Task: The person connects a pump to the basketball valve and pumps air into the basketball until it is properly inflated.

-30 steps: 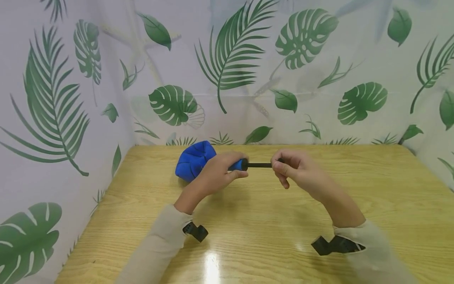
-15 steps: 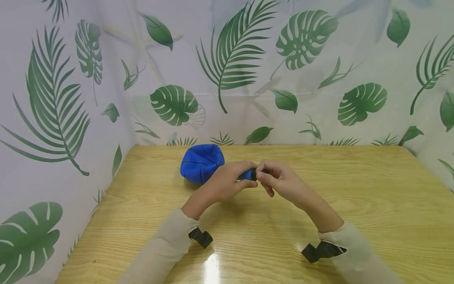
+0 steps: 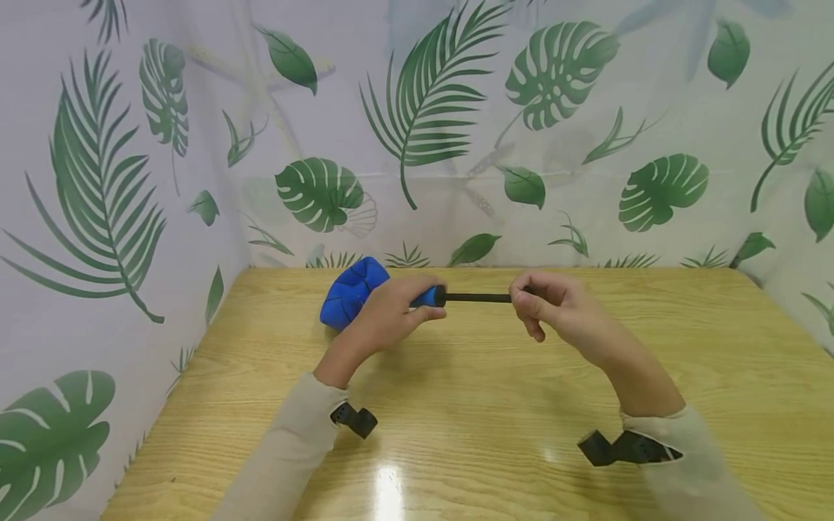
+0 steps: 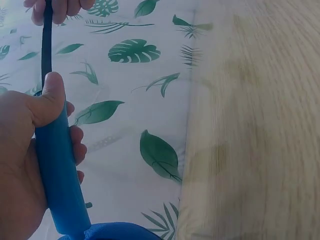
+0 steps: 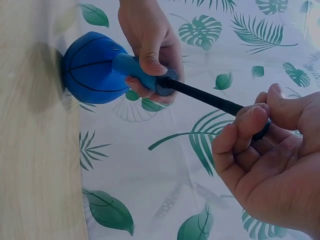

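the work in hand looks like inflating a blue ball (image 3: 352, 293) with a small hand pump (image 4: 60, 170), and the step appears to be the draw of a stroke, since a good length of black rod (image 3: 478, 297) shows between the hands. the left hand (image 3: 391, 311) is wrapped round the pump's blue barrel (image 5: 131, 67), its thumb lying near the black collar (image 5: 166, 86). the right hand (image 3: 560, 311) pinches the dark handle (image 5: 261, 131) at the rod's far end between thumb and fingers. the ball is at the barrel's other end, beyond the left hand and near the back edge of the counter (image 3: 456, 405); its skin is dented and angular, so it seems short of air. whether it rests on the counter or hangs just above i cannot tell, and where ball and pump meet is mostly hidden. the next move probably calls for the right hand to push the rod straight back into the barrel, with the left hand holding the barrel steady and in line so that pump and ball do not come apart.
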`<move>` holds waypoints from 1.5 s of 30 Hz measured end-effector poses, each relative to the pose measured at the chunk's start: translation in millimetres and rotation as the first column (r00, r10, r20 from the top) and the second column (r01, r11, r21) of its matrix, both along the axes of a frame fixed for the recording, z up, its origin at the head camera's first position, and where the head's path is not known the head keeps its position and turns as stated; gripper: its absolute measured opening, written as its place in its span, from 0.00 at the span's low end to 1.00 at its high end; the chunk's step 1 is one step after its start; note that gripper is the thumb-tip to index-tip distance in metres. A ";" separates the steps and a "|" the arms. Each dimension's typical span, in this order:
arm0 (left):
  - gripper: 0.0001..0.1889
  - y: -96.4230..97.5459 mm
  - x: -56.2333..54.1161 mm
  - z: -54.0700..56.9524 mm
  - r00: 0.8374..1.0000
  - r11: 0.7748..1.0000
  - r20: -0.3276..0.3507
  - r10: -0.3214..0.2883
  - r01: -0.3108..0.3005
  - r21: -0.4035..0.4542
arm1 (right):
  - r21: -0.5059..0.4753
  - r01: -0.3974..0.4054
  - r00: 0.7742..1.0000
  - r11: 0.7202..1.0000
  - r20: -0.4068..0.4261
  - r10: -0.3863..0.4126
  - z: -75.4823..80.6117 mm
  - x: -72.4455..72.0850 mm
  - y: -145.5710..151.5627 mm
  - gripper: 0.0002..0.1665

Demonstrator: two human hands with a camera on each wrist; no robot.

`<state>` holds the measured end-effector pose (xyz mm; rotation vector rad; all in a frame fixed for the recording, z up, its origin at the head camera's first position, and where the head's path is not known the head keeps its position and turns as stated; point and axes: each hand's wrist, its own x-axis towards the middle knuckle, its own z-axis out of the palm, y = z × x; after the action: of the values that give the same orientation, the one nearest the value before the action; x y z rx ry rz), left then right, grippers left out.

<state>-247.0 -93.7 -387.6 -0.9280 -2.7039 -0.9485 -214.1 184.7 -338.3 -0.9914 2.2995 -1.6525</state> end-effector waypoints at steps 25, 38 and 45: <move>0.21 27.6 13.1 -10.7 0.994 0.994 0.027 -0.104 0.105 -0.038 | 0.039 -0.001 0.995 0.999 0.095 -0.003 -39.3 -4.7 -34.5 0.16; 0.23 2.2 3.8 -0.6 0.999 0.999 0.035 0.032 -0.032 -0.024 | -0.025 -0.014 0.999 1.000 0.032 0.015 -4.5 -1.8 0.1 0.09; 0.23 -0.7 0.5 -2.5 0.999 0.999 0.024 0.037 -0.037 -0.021 | -0.042 -0.016 1.000 0.999 0.007 0.016 0.6 -2.3 6.1 0.09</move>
<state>-246.5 -94.4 -390.1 -0.8726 -2.7463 -0.9323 -216.4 190.8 -337.7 -1.0078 2.2550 -1.7016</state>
